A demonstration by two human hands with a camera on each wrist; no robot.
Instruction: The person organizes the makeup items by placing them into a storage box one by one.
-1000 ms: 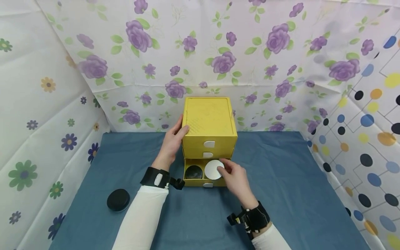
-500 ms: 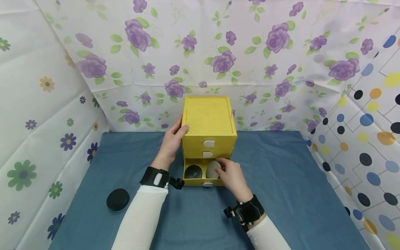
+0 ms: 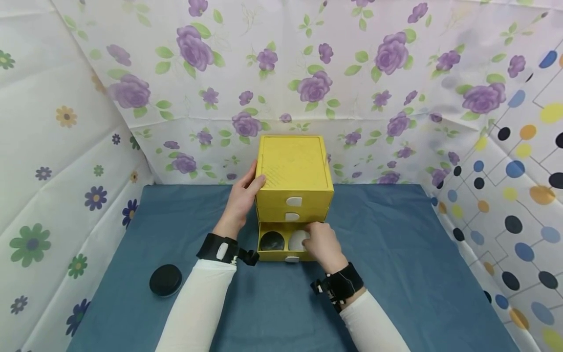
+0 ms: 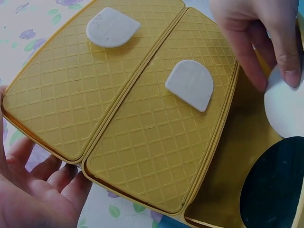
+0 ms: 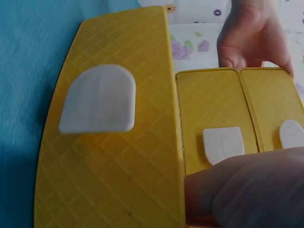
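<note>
A yellow drawer box [image 3: 293,166] stands at the back middle, its bottom drawer [image 3: 269,255] pulled out and the two upper drawers closed. My left hand [image 3: 239,203] rests against the box's left side, thumb at the top edge. Inside the open drawer, my right hand [image 3: 326,246] pinches the right edge of a white round disc [image 3: 297,240]. In the left wrist view, its thumb lies on the disc's face and the other fingers go behind the rim. A glossy black disc [image 3: 272,241] lies beside it in the drawer's left part. My right hand hides the drawer's right end.
A round black flat case [image 3: 165,280] lies on the blue cloth [image 3: 281,313] to the left, beside my left forearm. White tabs [image 3: 294,201] stick out from the drawer fronts. A flowered sheet [image 3: 281,88] hangs right behind the box.
My right hand has moved slightly left and deeper into the drawer with the white disc. The disc has tilted and now sits lower, beside the black one. My left hand stays in place.
</note>
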